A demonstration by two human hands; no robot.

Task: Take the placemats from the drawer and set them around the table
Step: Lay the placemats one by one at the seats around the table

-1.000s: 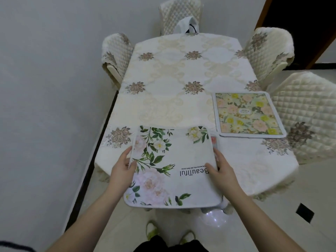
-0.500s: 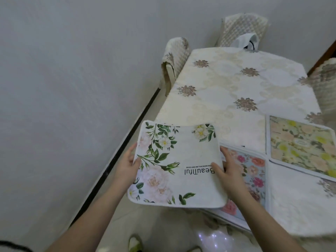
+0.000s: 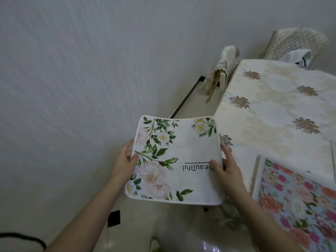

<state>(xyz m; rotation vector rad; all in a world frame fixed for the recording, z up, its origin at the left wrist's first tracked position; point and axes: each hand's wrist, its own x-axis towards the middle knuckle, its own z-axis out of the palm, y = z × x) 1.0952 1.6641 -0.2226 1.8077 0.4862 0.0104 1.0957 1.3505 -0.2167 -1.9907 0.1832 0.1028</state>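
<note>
Now | grip: left hand (image 3: pixel 125 161) and right hand (image 3: pixel 227 168) pinch opposite edges of white floral placemat (image 3: pixel 177 160), thumbs on top | place: held in air off table (image 3: pixel 263 113) corner, beside wall | laid: pink-flowered placemat (image 3: pixel 294 199) on tablecloth | risk: limp mat may sag, snag cloth edge, land crooked or overlap neighbour

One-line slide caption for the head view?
Both hands, left hand and right hand, hold a white floral placemat beside the table.
</note>
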